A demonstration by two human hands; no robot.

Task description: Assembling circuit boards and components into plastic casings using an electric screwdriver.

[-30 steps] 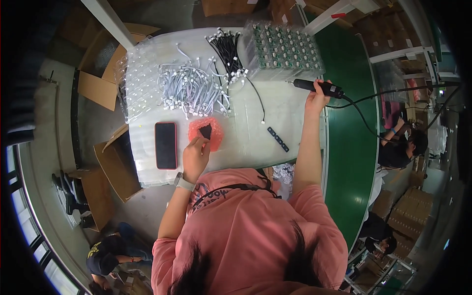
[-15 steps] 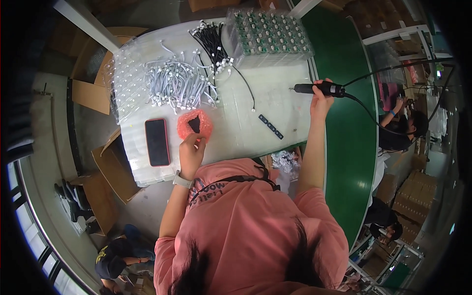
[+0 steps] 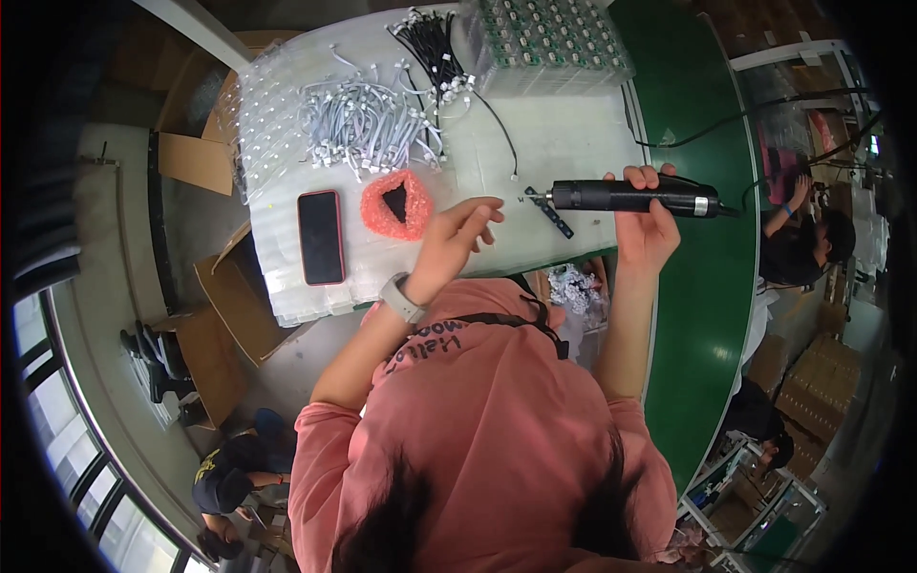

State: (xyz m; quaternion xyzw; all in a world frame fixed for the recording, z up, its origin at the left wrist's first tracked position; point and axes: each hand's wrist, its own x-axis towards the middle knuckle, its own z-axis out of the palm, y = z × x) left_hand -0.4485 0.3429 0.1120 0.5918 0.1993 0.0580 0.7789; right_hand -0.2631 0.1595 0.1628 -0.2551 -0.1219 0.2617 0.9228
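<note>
A black electric screwdriver (image 3: pixel 621 197) lies level in my right hand (image 3: pixel 646 231), its bit pointing left. The thumb and fingers wrap round its body, and a cable runs off its right end. My left hand (image 3: pixel 455 243) hovers just left of the bit, fingers curled together; whatever they hold, if anything, is too small to make out. Partly under the bit, a narrow dark strip with holes (image 3: pixel 559 222) lies slanted on the white-covered table (image 3: pixel 497 115). Beside my left hand sits a pink bubble-wrap bundle (image 3: pixel 413 212) with a dark opening.
A phone (image 3: pixel 321 237) with a red edge lies at the left. Behind are white cables (image 3: pixel 368 124), black cables (image 3: pixel 435 53) and stacked clear trays (image 3: pixel 554 48) of green boards. A green surface (image 3: pixel 693 315) runs along the right; cartons (image 3: pixel 229 296) stand at left. Other people work nearby.
My left hand has left the pink bundle and moved right, towards the screwdriver's bit. The screwdriver has come nearer in my right hand, now over the dark strip. The whole view has shifted slightly.
</note>
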